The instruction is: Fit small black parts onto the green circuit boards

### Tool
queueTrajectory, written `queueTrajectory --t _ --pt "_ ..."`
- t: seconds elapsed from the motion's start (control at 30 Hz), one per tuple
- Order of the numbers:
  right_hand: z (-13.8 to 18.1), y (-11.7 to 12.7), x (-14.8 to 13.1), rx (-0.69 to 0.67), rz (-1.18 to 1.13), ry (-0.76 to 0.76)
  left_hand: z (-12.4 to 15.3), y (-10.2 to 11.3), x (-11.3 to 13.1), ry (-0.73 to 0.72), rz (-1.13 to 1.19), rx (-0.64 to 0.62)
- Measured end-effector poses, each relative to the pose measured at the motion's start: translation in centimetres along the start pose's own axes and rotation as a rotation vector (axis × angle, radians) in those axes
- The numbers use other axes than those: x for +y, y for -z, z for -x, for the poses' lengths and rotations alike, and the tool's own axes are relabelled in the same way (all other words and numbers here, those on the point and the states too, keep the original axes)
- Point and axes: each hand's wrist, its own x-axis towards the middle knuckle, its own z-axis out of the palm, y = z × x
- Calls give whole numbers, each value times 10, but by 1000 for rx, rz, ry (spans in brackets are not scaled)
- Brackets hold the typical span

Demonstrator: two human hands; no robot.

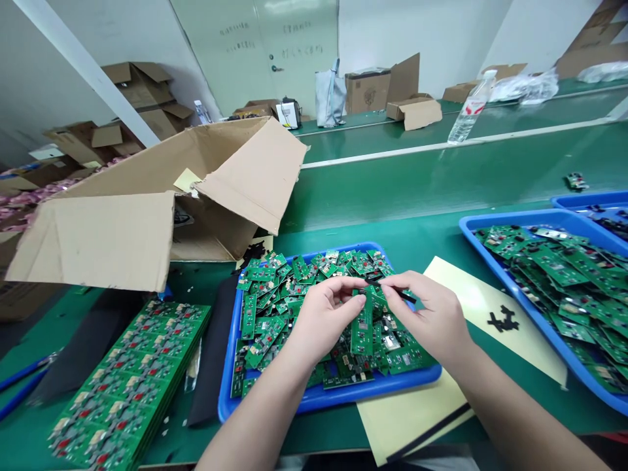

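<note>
My left hand [330,317] is closed, pinching a small green circuit board [362,330] between thumb and fingers over the near tray. Close against its fingertips, my right hand [429,314] is closed on a thin black strip [406,297]; a dark bit shows between the two hands, too small to make out. Beneath both hands a blue tray [338,397] holds a heap of loose green circuit boards [267,327]. Yellowish backing sheets lie right of the tray, one sheet [471,294] bearing short black pieces [503,319].
Stacked unseparated board panels [132,379] lie at left, near blue-handled pliers [27,379] and black sheets [213,353]. An open cardboard box [98,239] stands behind them. Another blue tray [520,288] of boards sits at right. A water bottle [473,108] stands on the ledge.
</note>
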Motion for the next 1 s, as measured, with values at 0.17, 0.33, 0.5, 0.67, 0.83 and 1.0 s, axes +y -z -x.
queueTrajectory --t 0.17,0.33,0.5,0.67,0.83,1.0 --pt "0 -1 -1 46 71 67 0 -2 -1 11 -19 -7" --pt "0 4 -3 84 117 95 -1 -1 -1 -32 -86 104" --pt "-1 6 -3 16 95 137 -1 -1 2 -6 -56 35" --pt "1 2 2 -35 102 223 0 -3 3 9 -111 29" --pt "1 1 5 -47 135 290 1 -3 3 38 -121 8" --pt "1 0 6 -37 177 335 1 -3 2 35 -115 5"
